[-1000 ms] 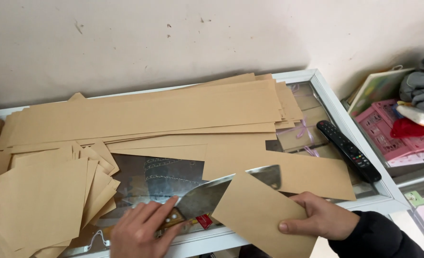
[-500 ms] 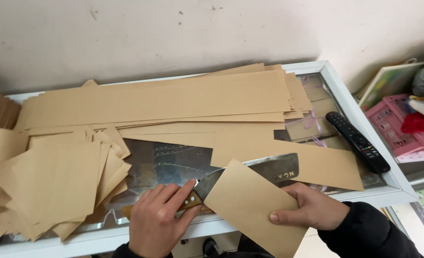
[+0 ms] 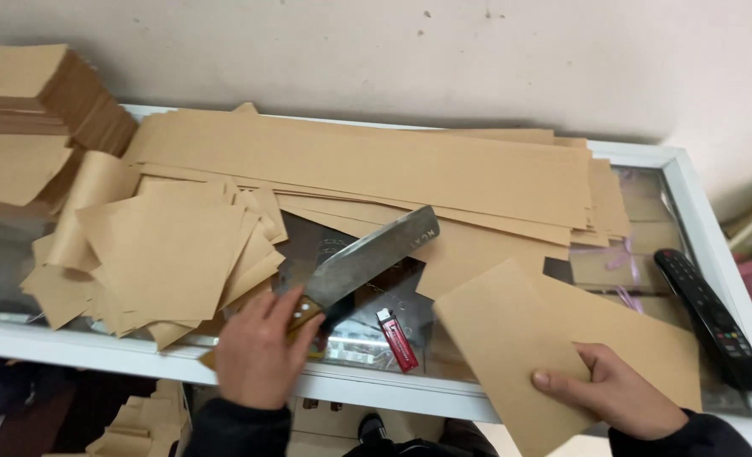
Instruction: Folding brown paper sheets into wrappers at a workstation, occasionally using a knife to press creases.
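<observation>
My left hand [image 3: 259,351] grips the wooden handle of a broad steel knife [image 3: 367,258], whose blade lies tilted up to the right over the glass counter top [image 3: 342,338]. My right hand [image 3: 617,393] holds a cut piece of brown paper [image 3: 499,347] by its lower right edge, near the counter's front rim. A pile of square brown paper pieces [image 3: 168,254] lies just left of the knife hand. Long strips of brown paper [image 3: 367,165] stretch across the back of the counter.
A small red lighter [image 3: 397,338] lies on the glass between my hands. A black remote control [image 3: 710,317] rests at the right edge. A tall stack of brown paper [image 3: 41,97] stands at the far left. The white counter frame [image 3: 88,347] runs along the front.
The knife has come out from under the cut piece and swung left. My right hand has drawn the cut paper off to the right. The view has shifted left.
</observation>
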